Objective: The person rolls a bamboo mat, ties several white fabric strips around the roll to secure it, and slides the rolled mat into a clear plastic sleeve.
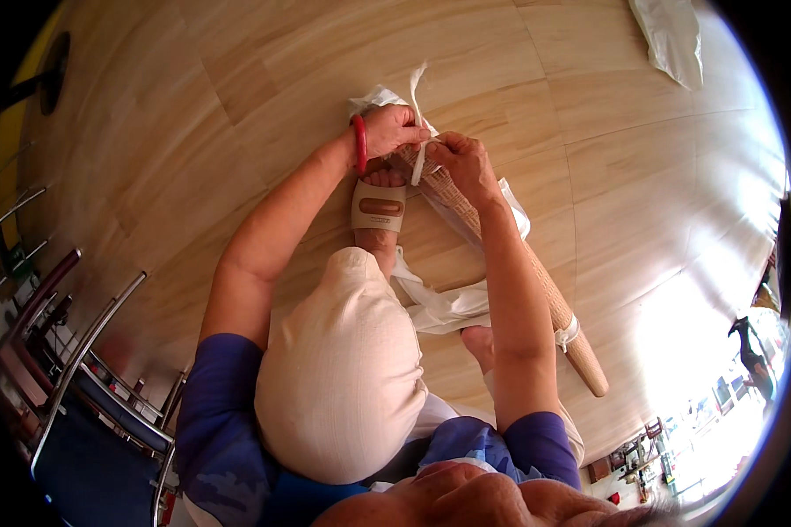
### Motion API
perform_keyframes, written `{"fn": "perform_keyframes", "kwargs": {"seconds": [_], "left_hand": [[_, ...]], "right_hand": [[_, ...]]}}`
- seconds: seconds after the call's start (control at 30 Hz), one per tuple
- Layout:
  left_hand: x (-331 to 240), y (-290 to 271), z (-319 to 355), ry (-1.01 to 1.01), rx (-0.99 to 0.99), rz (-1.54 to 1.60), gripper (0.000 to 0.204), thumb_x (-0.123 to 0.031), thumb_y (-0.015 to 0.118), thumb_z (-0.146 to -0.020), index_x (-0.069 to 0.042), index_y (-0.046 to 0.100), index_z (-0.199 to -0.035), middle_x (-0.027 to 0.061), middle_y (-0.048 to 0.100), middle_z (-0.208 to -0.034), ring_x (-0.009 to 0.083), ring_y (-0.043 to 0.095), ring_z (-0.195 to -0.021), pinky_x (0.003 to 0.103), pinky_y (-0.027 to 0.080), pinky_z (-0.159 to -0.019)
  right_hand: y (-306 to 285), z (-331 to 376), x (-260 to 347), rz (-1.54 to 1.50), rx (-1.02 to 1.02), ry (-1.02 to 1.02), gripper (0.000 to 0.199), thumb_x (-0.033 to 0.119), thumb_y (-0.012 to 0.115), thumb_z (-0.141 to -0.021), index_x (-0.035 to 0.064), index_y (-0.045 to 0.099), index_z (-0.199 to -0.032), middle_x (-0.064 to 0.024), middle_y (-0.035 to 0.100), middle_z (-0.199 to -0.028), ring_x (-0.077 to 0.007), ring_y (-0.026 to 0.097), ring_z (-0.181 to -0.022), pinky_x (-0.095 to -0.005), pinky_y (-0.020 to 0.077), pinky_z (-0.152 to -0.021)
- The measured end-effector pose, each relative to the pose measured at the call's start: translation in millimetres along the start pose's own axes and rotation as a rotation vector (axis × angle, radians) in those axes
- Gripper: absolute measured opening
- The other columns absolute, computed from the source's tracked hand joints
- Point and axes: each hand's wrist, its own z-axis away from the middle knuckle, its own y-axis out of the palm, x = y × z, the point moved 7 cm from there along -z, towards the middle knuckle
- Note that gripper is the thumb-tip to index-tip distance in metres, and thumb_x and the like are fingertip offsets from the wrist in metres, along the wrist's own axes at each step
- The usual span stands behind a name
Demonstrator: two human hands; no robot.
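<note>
A long tan roll with a woven texture (545,283) slants across the floor in front of me. My left hand (392,130), a red bangle at its wrist, pinches a white strip (416,86) over the roll's far part. One end of the strip sticks up and another hangs down. Close beside it, my right hand (466,163) has thumb and fingers closed on the same strip. Nearer to me, a white tie (568,332) is knotted round the roll. Crumpled white sheeting (448,307) lies under and beside the roll. The fingertips partly hide where the strip wraps.
My sandalled foot (380,204) stands left of the roll; my other foot (478,344) is by the sheeting. Another white sheet (672,39) lies at the far right. Metal-framed chairs (79,351) stand at the left. Bright light falls on the tiled floor (624,202) at right.
</note>
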Motion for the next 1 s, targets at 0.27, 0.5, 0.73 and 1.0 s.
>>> {"fn": "perform_keyframes", "kwargs": {"seconds": [0.27, 0.5, 0.73, 1.0], "left_hand": [[4, 1, -8, -0.242, 0.098, 0.204, 0.007, -0.007, 0.058, -0.083, -0.001, 0.057, -0.079, 0.0057, 0.059, -0.068, 0.0100, 0.056, -0.054, 0.020, 0.043, -0.046], [-20, 2, 0, 0.459, -0.091, -0.734, 0.010, 0.001, 0.062, -0.067, -0.004, 0.056, -0.074, 0.0049, 0.061, -0.071, 0.0158, 0.060, -0.065, 0.026, 0.047, -0.056], [-41, 27, 38, 1.160, -0.348, -1.093, 0.010, -0.007, 0.060, -0.072, -0.004, 0.062, -0.082, 0.0073, 0.062, -0.078, 0.0222, 0.063, -0.072, 0.033, 0.052, -0.061], [-42, 6, 18, 0.947, -0.183, -1.169, 0.008, -0.015, 0.063, -0.074, -0.007, 0.061, -0.075, 0.0067, 0.058, -0.077, 0.0243, 0.059, -0.075, 0.034, 0.049, -0.065]], "right_hand": [[0, 12, 30, 0.173, -0.089, -0.092, 0.019, 0.017, 0.060, -0.082, -0.0021, 0.063, -0.081, -0.0050, 0.059, -0.067, -0.0102, 0.050, -0.065, -0.0280, 0.0428, -0.060], [-3, 11, 7, 0.094, -0.082, -0.142, 0.018, 0.015, 0.060, -0.081, 0.0013, 0.064, -0.092, -0.0136, 0.062, -0.076, -0.0192, 0.060, -0.071, -0.0320, 0.0465, -0.064], [2, 2, 14, 0.327, -0.145, -0.366, 0.020, 0.010, 0.058, -0.079, 0.0036, 0.063, -0.098, -0.0153, 0.061, -0.083, -0.0322, 0.059, -0.078, -0.0356, 0.0470, -0.071], [10, 12, 26, 0.797, -0.049, -0.294, 0.017, 0.018, 0.052, -0.079, 0.0033, 0.060, -0.076, -0.0152, 0.062, -0.079, -0.0336, 0.060, -0.078, -0.0404, 0.0473, -0.068]]}}
